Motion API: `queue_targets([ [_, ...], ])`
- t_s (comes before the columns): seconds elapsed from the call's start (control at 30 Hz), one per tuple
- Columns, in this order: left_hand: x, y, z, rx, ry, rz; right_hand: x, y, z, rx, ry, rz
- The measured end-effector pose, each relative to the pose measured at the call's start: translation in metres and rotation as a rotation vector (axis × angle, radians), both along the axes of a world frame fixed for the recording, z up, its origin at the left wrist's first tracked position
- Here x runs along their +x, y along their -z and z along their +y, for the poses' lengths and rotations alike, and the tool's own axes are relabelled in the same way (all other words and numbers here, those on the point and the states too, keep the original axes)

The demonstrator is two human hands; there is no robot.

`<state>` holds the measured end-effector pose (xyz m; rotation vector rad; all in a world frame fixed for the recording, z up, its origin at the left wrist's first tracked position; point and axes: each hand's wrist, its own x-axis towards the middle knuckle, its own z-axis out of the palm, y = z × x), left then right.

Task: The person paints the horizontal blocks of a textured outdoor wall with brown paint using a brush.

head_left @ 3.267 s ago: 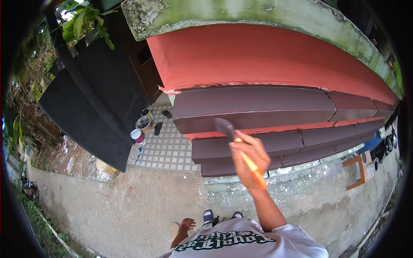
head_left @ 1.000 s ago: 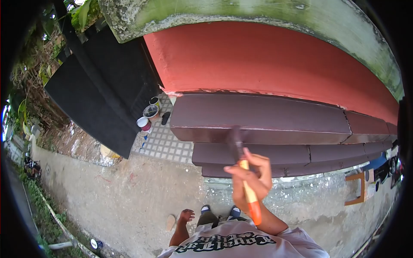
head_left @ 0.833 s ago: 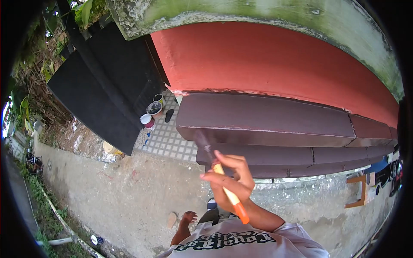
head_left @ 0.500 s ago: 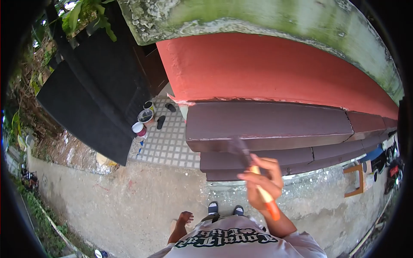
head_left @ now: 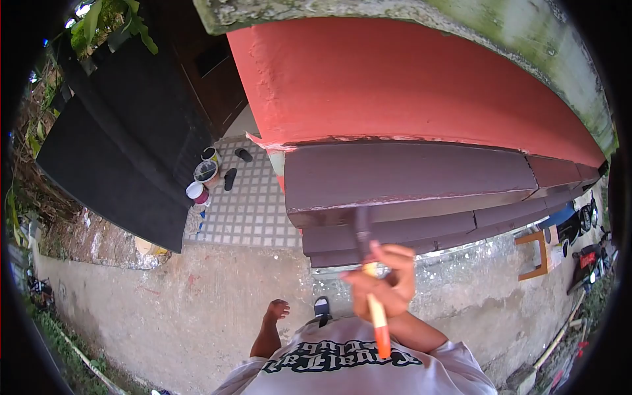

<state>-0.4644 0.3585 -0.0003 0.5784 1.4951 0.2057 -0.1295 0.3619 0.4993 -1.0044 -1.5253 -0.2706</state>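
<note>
My right hand (head_left: 388, 284) grips a paintbrush (head_left: 375, 304) by its pale wooden handle with an orange end. The dark bristles, smeared by motion, overlap the front face of the upper brown ledge (head_left: 415, 174). Below that sits a lower brown ledge (head_left: 388, 238), just beyond the fingers. My left hand (head_left: 280, 309) hangs low beside my body over the concrete, holding nothing, its fingers apart.
A red wall (head_left: 408, 79) rises behind the ledges. Several paint buckets (head_left: 207, 172) and two dark sandals (head_left: 230, 179) stand on the tiled floor (head_left: 253, 207) by a black panel (head_left: 125, 151). At right is a wooden frame (head_left: 541, 257) near parked motorcycles (head_left: 586, 266).
My right hand and the paintbrush have shifted left and slightly down in view, the handle now more upright. The view has tilted, and the ledges sit a little higher.
</note>
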Motion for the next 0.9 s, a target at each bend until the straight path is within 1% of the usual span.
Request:
queue_targets([
  [0.07, 0.004, 0.003, -0.007, -0.038, 0.01, -0.001, -0.017, -0.001, 0.007, -0.011, -0.178, 0.047],
  [0.1, 0.002, 0.027, -0.013, -0.065, 0.016, -0.014, -0.02, -0.002, 0.01, -0.018, -0.265, 0.068],
  [0.13, 0.001, 0.051, -0.018, -0.093, 0.023, -0.027, -0.021, -0.004, 0.012, -0.028, -0.296, 0.051],
  [0.2, 0.008, 0.04, -0.025, -0.119, 0.055, -0.019, -0.018, -0.01, 0.014, -0.046, -0.355, 0.017],
  [0.27, 0.012, 0.018, -0.031, -0.109, 0.098, 0.02, 0.001, 0.001, 0.016, -0.035, -0.282, -0.015],
  [0.33, 0.011, 0.025, -0.028, -0.163, 0.089, 0.0, 0.027, 0.013, 0.01, -0.027, -0.168, -0.039],
  [0.37, 0.011, 0.029, -0.027, -0.189, 0.085, -0.011, 0.042, 0.017, 0.004, -0.027, -0.109, -0.009],
  [0.47, 0.02, 0.012, -0.022, -0.1, 0.121, 0.046, 0.084, 0.017, -0.021, -0.017, 0.122, 0.029],
  [0.57, 0.03, -0.007, -0.017, -0.023, 0.119, 0.075, 0.109, 0.015, -0.036, 0.057, 0.4, 0.168],
  [0.67, 0.031, -0.004, -0.014, -0.032, 0.057, 0.027, 0.111, 0.01, -0.034, 0.073, 0.445, 0.111],
  [0.77, 0.034, -0.006, -0.023, -0.013, 0.031, 0.021, 0.074, 0.014, -0.017, 0.081, 0.234, 0.064],
  [0.83, 0.037, -0.005, -0.027, -0.01, 0.021, 0.026, 0.048, 0.018, -0.009, 0.044, 0.096, 0.045],
  [0.9, 0.039, 0.0, -0.036, -0.037, 0.008, 0.034, 0.028, 0.007, -0.006, -0.03, -0.102, 0.041],
])
